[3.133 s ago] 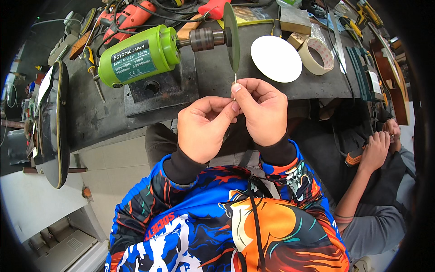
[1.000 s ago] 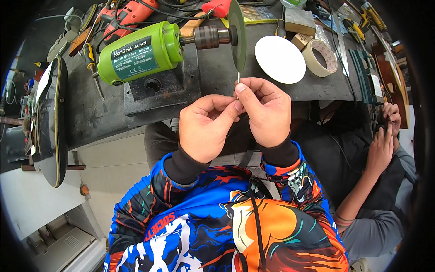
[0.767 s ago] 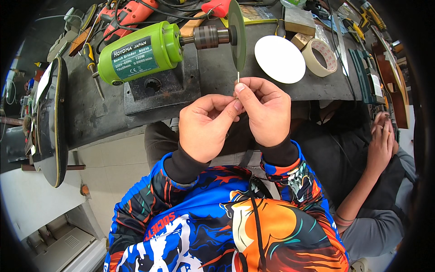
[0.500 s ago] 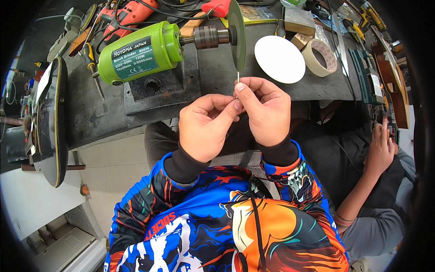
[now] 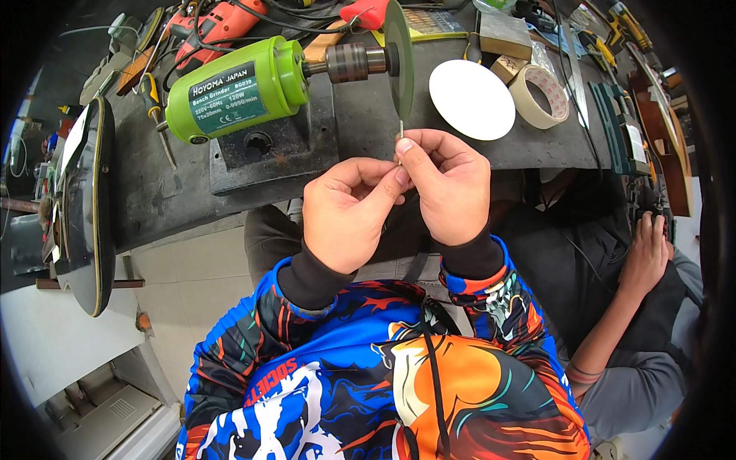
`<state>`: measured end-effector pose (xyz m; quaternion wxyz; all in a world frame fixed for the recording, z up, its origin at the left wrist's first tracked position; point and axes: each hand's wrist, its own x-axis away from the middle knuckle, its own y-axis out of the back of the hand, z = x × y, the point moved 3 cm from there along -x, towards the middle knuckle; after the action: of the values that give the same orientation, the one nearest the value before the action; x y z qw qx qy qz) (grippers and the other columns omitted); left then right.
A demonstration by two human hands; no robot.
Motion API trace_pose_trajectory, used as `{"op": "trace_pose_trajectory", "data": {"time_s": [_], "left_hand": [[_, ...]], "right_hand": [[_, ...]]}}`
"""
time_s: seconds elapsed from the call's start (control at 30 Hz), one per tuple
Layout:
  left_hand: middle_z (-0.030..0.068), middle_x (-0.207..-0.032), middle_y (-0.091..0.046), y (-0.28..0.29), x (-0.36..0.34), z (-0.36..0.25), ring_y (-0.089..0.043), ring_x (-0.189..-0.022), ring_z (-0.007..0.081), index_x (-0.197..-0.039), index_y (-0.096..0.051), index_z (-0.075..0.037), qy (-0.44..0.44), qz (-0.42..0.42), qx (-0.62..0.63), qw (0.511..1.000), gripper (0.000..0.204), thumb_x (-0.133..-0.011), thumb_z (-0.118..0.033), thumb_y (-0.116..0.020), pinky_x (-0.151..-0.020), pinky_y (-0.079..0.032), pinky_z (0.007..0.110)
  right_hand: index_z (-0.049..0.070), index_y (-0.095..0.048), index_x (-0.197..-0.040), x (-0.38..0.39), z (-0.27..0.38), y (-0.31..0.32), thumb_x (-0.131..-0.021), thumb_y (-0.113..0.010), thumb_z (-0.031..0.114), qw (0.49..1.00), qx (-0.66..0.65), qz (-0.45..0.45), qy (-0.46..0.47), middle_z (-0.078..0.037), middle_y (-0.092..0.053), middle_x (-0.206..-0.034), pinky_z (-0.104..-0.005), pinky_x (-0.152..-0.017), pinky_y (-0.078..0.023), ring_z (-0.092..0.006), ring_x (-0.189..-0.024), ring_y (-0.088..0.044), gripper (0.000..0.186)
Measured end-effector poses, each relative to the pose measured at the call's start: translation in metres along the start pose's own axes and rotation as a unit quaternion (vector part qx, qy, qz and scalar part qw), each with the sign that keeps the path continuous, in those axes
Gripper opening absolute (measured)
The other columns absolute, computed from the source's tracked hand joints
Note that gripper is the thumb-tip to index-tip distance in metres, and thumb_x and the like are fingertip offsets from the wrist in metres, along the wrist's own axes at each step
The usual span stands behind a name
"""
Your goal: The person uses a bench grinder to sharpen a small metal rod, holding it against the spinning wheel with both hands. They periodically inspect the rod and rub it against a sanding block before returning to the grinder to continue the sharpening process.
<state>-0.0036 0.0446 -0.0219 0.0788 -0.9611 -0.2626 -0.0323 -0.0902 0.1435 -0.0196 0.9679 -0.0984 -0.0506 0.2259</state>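
Between both hands I pinch a thin metal strip (image 5: 401, 131), its upper end up against the lower edge of a thin green grinding disc (image 5: 401, 65). My left hand (image 5: 349, 207) grips the strip low down with thumb and fingertips. Just above it, my right hand (image 5: 447, 184) is closed on the same strip, thumb along its front. The fingers hide most of the strip. The disc sits on a steel chuck (image 5: 355, 63) driven by a green bench grinder (image 5: 238, 92) on a black base (image 5: 272, 153). I cannot tell whether the disc is turning.
Right of the disc lie a white round disc (image 5: 472, 100), a tape roll (image 5: 538, 97) and a metal block (image 5: 506, 37). A screwdriver (image 5: 156, 115) is left of the grinder; red power tools (image 5: 230, 27) lie behind. At right, a co-worker's hand (image 5: 645, 257) is near a green case (image 5: 619, 126).
My hands and the strip hold almost the same place at the disc's edge. The co-worker's hand at the right has shifted slightly, its raised finger now lowered.
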Motion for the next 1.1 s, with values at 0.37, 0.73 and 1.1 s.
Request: {"op": "trace_pose_trajectory", "data": {"time_s": [0.37, 0.73, 1.1], "left_hand": [[0.0064, -0.079, -0.069, -0.003, 0.003, -0.002, -0.062, -0.070, 0.0071, -0.094, -0.068, 0.005, -0.004, -0.007, 0.000, 1.000, 0.014, -0.089, -0.008, -0.070, -0.063, -0.049, 0.021], [0.0079, -0.086, -0.070, -0.012, 0.032, -0.018, -0.065, -0.075, 0.0096, -0.095, -0.067, 0.003, -0.029, 0.014, -0.014, 0.999, 0.010, -0.086, 0.001, -0.070, -0.069, -0.052, 0.022], [0.0078, -0.087, -0.070, -0.019, 0.046, -0.032, -0.065, -0.079, 0.0100, -0.093, -0.066, 0.001, -0.025, 0.040, 0.035, 0.998, 0.012, -0.083, 0.004, -0.072, -0.071, -0.053, 0.024]], "right_hand": [[-0.007, -0.067, -0.094, 0.004, 0.002, 0.002, -0.088, -0.067, 0.008, 1.000, 0.011, -0.004, 0.002, -0.005, -0.068, -0.078, -0.0204, -0.057, -0.049, -0.0051, -0.066, -0.060, 0.017], [-0.007, -0.064, -0.103, 0.033, 0.011, 0.012, -0.092, -0.062, 0.006, 0.994, -0.103, 0.042, -0.009, -0.007, -0.067, -0.086, -0.0221, -0.069, -0.050, -0.0086, -0.076, -0.062, 0.018], [-0.007, -0.064, -0.102, 0.049, 0.028, 0.015, -0.093, -0.061, 0.006, 0.987, -0.151, 0.060, -0.005, -0.006, -0.066, -0.087, -0.0222, -0.073, -0.050, -0.0082, -0.080, -0.061, 0.016]]}}
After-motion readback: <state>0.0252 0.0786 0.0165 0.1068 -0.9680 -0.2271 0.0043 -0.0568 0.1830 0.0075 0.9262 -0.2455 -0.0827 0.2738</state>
